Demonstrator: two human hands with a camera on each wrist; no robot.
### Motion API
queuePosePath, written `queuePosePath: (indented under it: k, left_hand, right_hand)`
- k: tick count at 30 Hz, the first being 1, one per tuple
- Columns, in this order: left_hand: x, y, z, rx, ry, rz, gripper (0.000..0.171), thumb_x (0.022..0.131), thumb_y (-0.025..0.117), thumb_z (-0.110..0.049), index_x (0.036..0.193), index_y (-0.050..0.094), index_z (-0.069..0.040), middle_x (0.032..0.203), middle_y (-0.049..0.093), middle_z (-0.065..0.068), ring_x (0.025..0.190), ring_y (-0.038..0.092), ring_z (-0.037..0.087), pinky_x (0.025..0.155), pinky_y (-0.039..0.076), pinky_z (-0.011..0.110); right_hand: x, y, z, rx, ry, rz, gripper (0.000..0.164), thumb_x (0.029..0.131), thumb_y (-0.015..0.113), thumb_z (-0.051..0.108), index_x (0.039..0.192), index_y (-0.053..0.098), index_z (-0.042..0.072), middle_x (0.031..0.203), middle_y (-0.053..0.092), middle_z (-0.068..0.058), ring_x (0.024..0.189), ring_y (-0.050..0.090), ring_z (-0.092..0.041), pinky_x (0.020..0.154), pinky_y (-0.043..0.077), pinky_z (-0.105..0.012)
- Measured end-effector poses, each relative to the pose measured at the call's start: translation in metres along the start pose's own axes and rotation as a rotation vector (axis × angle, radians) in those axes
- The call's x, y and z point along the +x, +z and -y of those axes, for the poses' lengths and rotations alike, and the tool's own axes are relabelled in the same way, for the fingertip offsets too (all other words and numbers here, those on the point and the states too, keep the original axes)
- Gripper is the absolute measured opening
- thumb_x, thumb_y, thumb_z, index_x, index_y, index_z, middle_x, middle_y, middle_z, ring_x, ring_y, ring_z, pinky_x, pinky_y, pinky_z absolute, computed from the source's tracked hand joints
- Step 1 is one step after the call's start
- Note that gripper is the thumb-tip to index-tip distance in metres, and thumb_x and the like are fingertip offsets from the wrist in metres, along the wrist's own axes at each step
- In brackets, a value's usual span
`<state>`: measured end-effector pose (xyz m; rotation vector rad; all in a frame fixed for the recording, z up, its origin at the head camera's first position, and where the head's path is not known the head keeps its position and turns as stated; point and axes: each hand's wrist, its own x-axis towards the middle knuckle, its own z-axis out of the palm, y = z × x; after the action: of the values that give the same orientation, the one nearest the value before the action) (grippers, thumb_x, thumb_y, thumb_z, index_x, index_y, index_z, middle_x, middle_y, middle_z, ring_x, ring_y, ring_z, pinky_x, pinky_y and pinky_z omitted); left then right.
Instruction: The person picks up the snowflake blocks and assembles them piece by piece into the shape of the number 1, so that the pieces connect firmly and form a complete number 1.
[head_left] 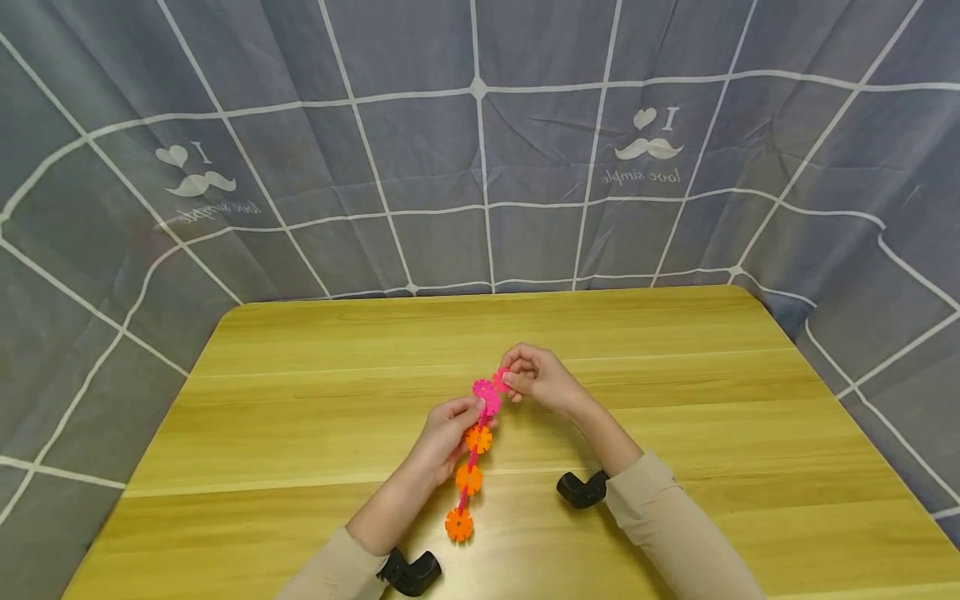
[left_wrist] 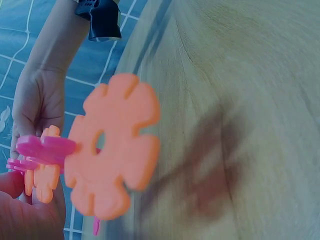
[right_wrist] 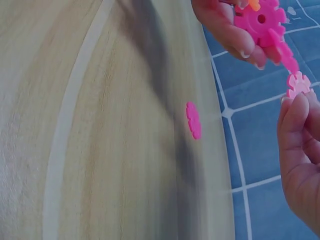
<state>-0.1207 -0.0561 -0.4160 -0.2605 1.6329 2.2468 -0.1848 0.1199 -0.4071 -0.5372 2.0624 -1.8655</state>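
Note:
A chain of notched, flower-shaped plastic discs hangs from my left hand [head_left: 444, 435], its lowest orange disc [head_left: 459, 525] toward me. Orange and pink discs alternate along it, slotted edge to edge. With thumb and fingers the left hand pinches the pink discs [head_left: 487, 397] near the top end. My right hand [head_left: 546, 382] pinches one more pink disc [right_wrist: 298, 84] between thumb and fingertips. That disc meets the edge of the chain's end disc; whether it is slotted in, I cannot tell. Close to the left wrist camera, an orange disc [left_wrist: 112, 150] covers part of the chain.
A loose pink disc [right_wrist: 193, 120] lies on the wooden table [head_left: 300, 350], seen in the right wrist view. Black wrist devices [head_left: 411, 573] are worn at both cuffs. A grey curtain [head_left: 435, 150] with white lines surrounds the table's back and sides.

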Motion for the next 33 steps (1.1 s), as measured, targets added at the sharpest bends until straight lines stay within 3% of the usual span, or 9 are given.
queuePosePath:
  k: [10,20,25,33]
  left_hand:
    - [-0.004,0.000,-0.002,0.009,0.019,0.073,0.026,0.096,0.049,-0.004,0.113,0.054,0.015,0.085,0.065,0.005,0.073,0.065,0.009,0.065,0.053,0.018]
    - [-0.008,0.009,0.000,-0.005,0.071,-0.026,0.022,0.093,0.049,0.003,0.107,0.056,0.019,0.080,0.066,0.006,0.069,0.065,0.010,0.067,0.054,0.020]
    - [-0.010,0.012,-0.001,-0.042,0.045,-0.049,0.020,0.092,0.049,0.005,0.105,0.056,0.018,0.080,0.066,0.006,0.068,0.065,0.010,0.070,0.055,0.023]
    - [-0.013,0.013,-0.016,-0.116,-0.054,-0.018,0.030,0.095,0.042,0.004,0.121,0.047,0.018,0.091,0.064,0.010,0.069,0.066,0.011,0.074,0.054,0.024]
  right_hand:
    - [-0.002,-0.002,0.002,-0.027,-0.051,0.075,0.005,0.092,0.052,-0.004,0.097,0.053,-0.007,0.080,0.055,-0.008,0.064,0.052,-0.015,0.058,0.050,-0.027]
    - [-0.005,0.002,0.009,-0.106,-0.135,0.112,0.004,0.091,0.054,-0.005,0.094,0.056,-0.005,0.076,0.054,-0.010,0.061,0.051,-0.017,0.054,0.050,-0.029]
    - [-0.006,0.002,0.013,-0.120,-0.166,0.124,0.005,0.091,0.053,-0.007,0.091,0.055,-0.002,0.076,0.055,-0.022,0.059,0.050,-0.020,0.052,0.048,-0.031]
    - [-0.006,0.006,0.017,-0.069,-0.204,0.112,0.007,0.090,0.050,-0.010,0.088,0.052,-0.004,0.077,0.056,-0.009,0.057,0.048,-0.014,0.050,0.044,-0.022]
